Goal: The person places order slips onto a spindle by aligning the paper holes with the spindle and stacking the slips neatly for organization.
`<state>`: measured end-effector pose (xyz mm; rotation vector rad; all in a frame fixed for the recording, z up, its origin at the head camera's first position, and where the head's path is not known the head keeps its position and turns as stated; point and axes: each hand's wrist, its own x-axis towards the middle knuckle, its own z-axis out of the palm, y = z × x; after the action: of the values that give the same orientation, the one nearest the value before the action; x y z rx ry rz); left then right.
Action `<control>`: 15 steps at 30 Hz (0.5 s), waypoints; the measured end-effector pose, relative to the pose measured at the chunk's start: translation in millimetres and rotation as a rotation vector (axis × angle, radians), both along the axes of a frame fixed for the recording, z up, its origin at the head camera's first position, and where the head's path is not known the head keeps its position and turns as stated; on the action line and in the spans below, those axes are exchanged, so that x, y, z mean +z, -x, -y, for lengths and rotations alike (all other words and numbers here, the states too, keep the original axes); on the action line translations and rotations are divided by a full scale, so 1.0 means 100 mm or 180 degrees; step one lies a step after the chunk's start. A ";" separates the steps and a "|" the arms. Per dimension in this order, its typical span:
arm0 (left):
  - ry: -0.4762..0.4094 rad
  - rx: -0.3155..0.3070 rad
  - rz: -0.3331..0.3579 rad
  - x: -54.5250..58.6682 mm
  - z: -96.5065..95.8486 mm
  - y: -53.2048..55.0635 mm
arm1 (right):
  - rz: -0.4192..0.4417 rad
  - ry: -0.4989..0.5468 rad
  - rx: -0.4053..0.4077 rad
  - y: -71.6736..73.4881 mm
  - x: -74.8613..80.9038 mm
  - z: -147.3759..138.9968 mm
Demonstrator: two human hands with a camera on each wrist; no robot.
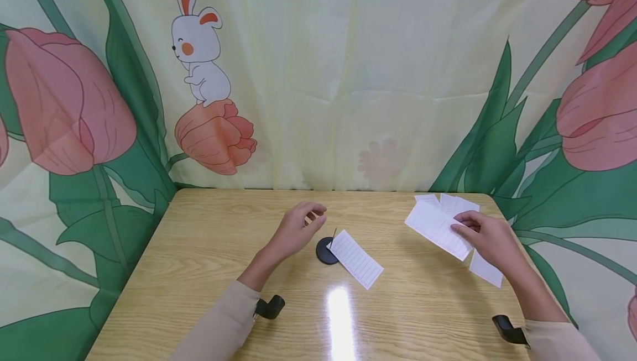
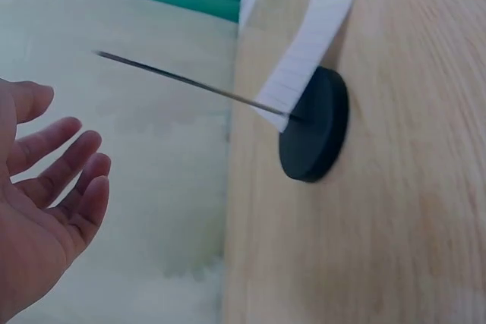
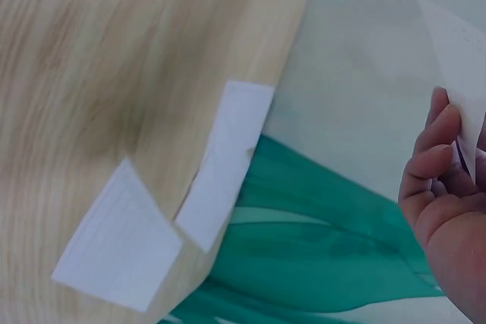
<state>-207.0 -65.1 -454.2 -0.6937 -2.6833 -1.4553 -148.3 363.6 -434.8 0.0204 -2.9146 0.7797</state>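
1. The person's right hand (image 1: 490,242) pinches a lined slip (image 1: 435,229) between its fingers, above the right of the table (image 1: 209,250).
2. The left hand (image 1: 297,228), fingers loosely bent around nothing, hovers beside the spike holder (image 1: 323,255).
3. That spike pierces one end of another slip (image 1: 357,261).
4. Loose slips (image 1: 485,270) lie at right.

On the table (image 1: 199,250), the spike stand (image 1: 323,255) sits midway between the left and right edges, one paper slip (image 1: 357,260) slanting off its base toward the near right. The left hand (image 1: 298,228) is just left of the stand. Near the far right corner, the right hand (image 1: 490,239) holds a second slip (image 1: 438,228) before two loose slips (image 1: 455,205), a further slip (image 1: 486,268) nearer by the right edge; behind hangs the curtain (image 1: 318,73)
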 end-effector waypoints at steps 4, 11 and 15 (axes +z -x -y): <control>-0.0015 -0.0046 -0.0120 0.10 -0.05 -0.01 | -0.0114 0.0075 0.0075 0.01 0.08 0.14; -0.0159 -0.0107 -0.0221 0.23 -0.23 0.02 | -0.0194 0.0272 0.0186 0.05 0.22 0.34; -0.0252 -0.0141 -0.0180 0.28 -0.37 0.05 | -0.0134 0.0442 0.0226 0.10 0.23 0.45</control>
<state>-212.0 -28.5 -426.1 -0.7813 -2.5693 -1.5183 -157.8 318.2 -412.1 0.1263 -2.8271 0.9790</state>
